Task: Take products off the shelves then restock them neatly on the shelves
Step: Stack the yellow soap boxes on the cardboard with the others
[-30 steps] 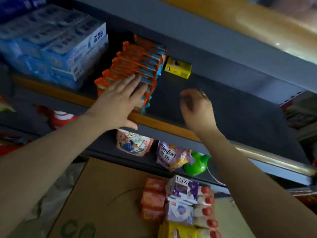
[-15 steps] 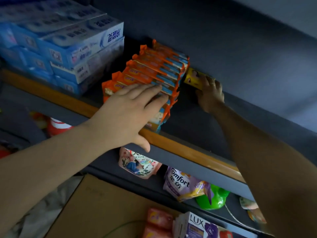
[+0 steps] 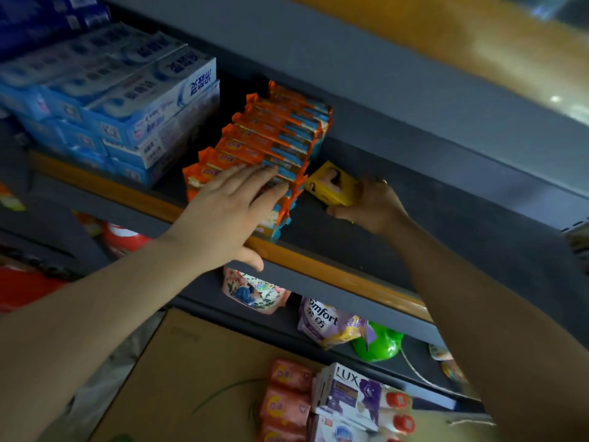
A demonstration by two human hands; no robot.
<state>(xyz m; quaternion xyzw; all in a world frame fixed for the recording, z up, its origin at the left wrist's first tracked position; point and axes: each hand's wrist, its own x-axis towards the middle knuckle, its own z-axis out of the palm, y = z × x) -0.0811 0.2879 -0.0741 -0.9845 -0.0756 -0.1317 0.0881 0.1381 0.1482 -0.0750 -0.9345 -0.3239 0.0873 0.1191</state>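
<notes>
A row of orange soap packets (image 3: 274, 138) stands on the dark grey shelf (image 3: 398, 237). My left hand (image 3: 229, 212) lies flat on the front packets, fingers straight, thumb hanging over the shelf's wooden edge. My right hand (image 3: 373, 205) grips a small yellow box (image 3: 334, 183) just right of the orange row, thumb under it and fingers behind it. The box is tilted, close to the shelf surface; whether it touches the shelf I cannot tell.
Blue and white toothpaste boxes (image 3: 127, 100) are stacked at the left of the shelf. Below hang refill pouches (image 3: 322, 323) and a green bottle (image 3: 379, 342). A cardboard box (image 3: 191, 378) holds soap bars and a Lux pack (image 3: 347, 390). Another shelf runs overhead.
My right hand reached to the back of the shelf, took the yellow box and has brought it forward beside the orange packets. My left hand stays on the packets.
</notes>
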